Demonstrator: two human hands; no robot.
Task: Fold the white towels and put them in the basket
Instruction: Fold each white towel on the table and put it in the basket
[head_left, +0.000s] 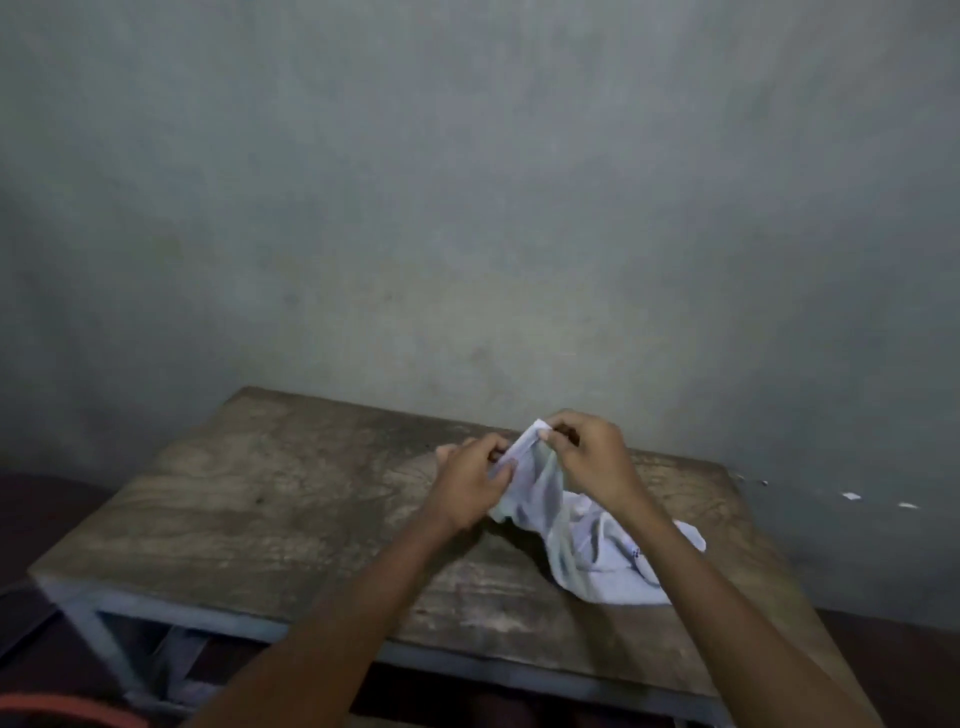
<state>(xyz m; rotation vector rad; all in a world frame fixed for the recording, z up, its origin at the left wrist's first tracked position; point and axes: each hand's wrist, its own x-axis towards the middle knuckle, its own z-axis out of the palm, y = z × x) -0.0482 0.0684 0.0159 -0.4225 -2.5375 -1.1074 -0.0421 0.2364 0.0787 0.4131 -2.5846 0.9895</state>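
A crumpled white towel (587, 551) lies on the right half of a worn wooden table (249, 499). One end of it is lifted off the table. My left hand (470, 483) pinches that raised end from the left. My right hand (587, 457) pinches the same edge from the right, close beside the left hand. The rest of the towel trails down to the table under my right forearm. An orange curved rim (67, 709) shows at the bottom left corner; I cannot tell whether it is the basket.
The table stands against a bare grey wall (467, 208). It has a grey metal frame (171, 616) under its front edge. Dark floor lies to the left of the table. Small white flecks (852, 496) mark the wall at the right.
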